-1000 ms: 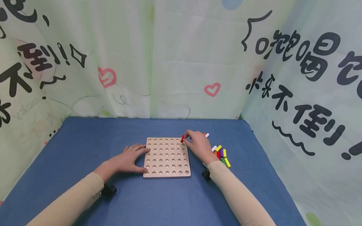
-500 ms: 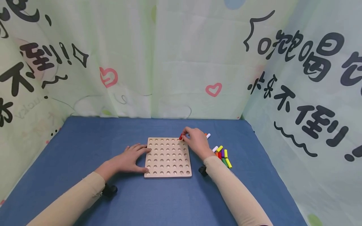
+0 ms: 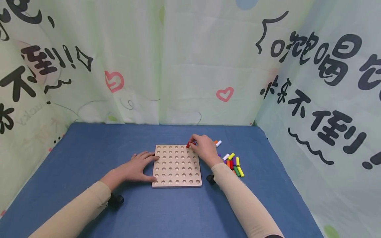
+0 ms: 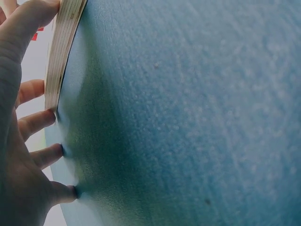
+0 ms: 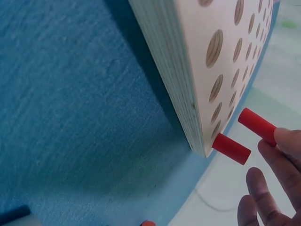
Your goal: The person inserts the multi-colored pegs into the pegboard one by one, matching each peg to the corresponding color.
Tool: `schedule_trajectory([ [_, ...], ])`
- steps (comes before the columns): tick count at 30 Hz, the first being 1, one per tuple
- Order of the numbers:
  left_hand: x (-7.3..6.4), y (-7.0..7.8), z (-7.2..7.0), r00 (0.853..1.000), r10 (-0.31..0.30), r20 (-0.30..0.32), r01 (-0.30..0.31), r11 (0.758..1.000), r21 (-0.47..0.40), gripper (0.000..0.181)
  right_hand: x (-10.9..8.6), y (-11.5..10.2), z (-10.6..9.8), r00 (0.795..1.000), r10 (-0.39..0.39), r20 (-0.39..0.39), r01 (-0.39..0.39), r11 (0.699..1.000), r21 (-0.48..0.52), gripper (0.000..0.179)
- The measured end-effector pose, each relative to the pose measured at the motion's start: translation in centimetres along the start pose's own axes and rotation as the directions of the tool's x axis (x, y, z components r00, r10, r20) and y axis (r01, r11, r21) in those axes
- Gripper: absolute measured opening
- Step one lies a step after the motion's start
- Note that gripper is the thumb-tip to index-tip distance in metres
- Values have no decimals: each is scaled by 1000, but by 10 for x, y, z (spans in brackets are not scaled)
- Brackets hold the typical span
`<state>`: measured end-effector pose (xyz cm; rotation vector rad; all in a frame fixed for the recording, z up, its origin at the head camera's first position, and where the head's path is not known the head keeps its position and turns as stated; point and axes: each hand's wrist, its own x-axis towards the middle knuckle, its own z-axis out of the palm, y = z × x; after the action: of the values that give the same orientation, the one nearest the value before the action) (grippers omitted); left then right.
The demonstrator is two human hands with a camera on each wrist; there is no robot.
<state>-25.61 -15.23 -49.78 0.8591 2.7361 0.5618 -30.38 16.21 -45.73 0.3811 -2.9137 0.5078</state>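
Note:
A light wooden pegboard (image 3: 177,168) with rows of round holes lies on the blue cloth. My left hand (image 3: 135,168) rests at its left edge, fingers spread; in the left wrist view the thumb and some fingertips (image 4: 38,121) touch the board's side. Between thumb and forefinger my right hand (image 3: 205,150) pinches a red peg (image 5: 256,125), tilted close over the holes near the far right corner. Another red peg (image 5: 231,149) stands in the corner hole beside it.
Several loose pegs (image 3: 231,164) in yellow, red, purple, green, orange and white lie right of the board. A white peg (image 3: 218,143) lies farther back beside an orange one. A printed curtain (image 3: 184,66) surrounds the table behind and at both sides.
My right hand has shifted slightly left along the board's far edge with the red peg. My left hand has stayed in place on the board's edge.

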Motion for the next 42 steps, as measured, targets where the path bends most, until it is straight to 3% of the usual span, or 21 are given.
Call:
schedule_trajectory([
  [42, -1, 2, 0, 1000, -14, 0, 14, 1000, -6, 91, 3, 1, 7, 1000, 5, 5, -5, 1000, -22, 6],
])
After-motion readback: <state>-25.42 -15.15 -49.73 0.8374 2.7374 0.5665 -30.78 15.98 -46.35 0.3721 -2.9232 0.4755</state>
